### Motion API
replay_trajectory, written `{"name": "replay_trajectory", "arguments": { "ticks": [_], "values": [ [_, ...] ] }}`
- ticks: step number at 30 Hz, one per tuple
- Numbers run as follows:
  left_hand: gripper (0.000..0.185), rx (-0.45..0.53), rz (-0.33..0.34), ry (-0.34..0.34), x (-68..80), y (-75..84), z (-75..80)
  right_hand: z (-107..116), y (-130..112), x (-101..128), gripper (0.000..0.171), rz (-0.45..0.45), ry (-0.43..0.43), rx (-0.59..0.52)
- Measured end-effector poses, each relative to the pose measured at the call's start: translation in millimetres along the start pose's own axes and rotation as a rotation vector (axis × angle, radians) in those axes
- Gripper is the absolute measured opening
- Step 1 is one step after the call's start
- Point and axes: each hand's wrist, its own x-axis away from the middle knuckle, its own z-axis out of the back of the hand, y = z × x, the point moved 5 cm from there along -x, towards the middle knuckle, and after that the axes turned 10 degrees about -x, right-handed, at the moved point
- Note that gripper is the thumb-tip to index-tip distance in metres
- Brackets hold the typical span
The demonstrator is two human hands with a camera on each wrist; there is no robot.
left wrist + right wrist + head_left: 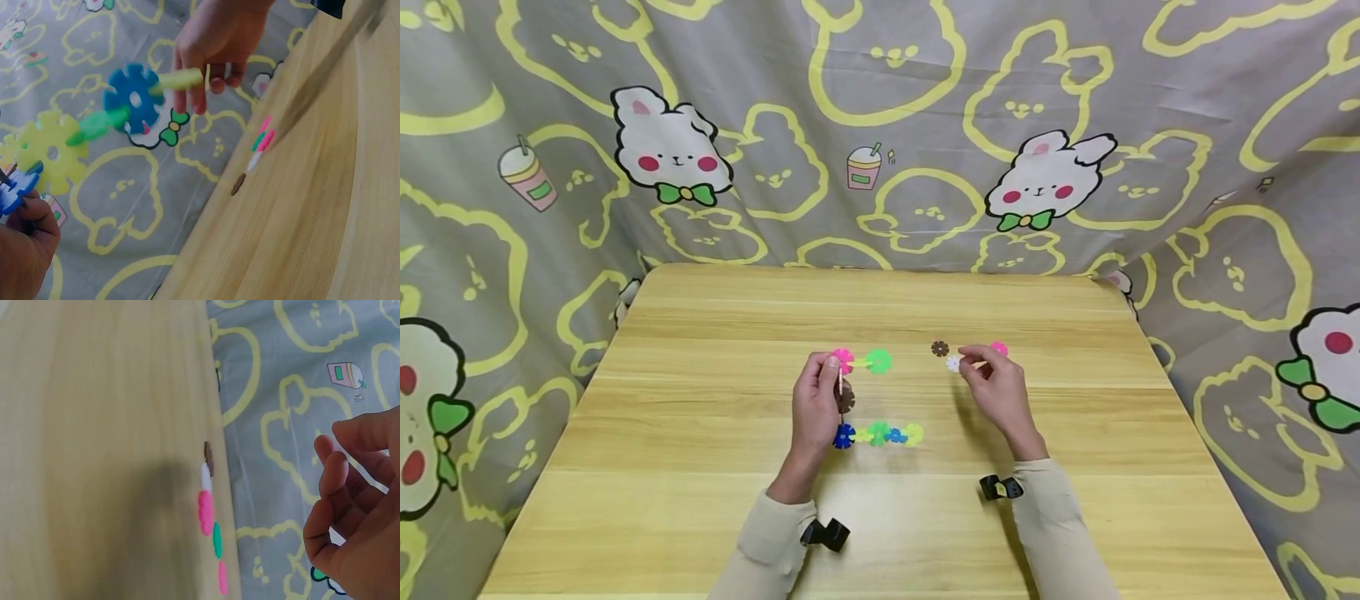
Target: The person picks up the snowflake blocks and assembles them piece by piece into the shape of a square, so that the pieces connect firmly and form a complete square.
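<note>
My left hand grips a joined chain of slotted plastic snowflake discs by its left side. A pink disc and a green disc form its upper arm. Along the side sits a brown disc, and the lower arm runs from a dark blue disc to a yellow disc. Bent fingers and thumb of my right hand hover above the loose discs, with nothing between the tips in the right wrist view. Near those fingertips lies a white disc.
Other loose discs rest on the wooden table: a brown one, a pink one and a teal one. A patterned curtain hangs around the back and sides.
</note>
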Motion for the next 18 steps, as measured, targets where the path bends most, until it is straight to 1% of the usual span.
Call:
{"name": "replay_trajectory", "arguments": {
  "ticks": [5,11,14,16,18],
  "values": [
    [0.026,0.039,-0.011,-0.028,-0.8,-4.7,-0.8,-1.3,9.0,0.8,0.019,-0.021,-0.01,-0.005],
    [0.028,0.023,-0.012,-0.044,-1.1,-5.6,-0.2,-2.3,18.7,2.4,0.021,-0.072,-0.03,-0.018],
    [0.027,0.027,-0.014,-0.036,-1.2,-5.7,-0.9,-2.5,22.9,3.4,0.021,-0.096,-0.039,-0.012],
    [0.026,0.015,-0.006,-0.027,-0.2,-2.5,-1.2,-2.4,25.4,3.7,0.021,-0.115,-0.047,-0.013],
    [0.031,-0.011,-0.003,-0.014,1.5,3.5,-1.5,-2.4,28.3,3.2,0.021,-0.13,-0.051,-0.011]
  ]
}}
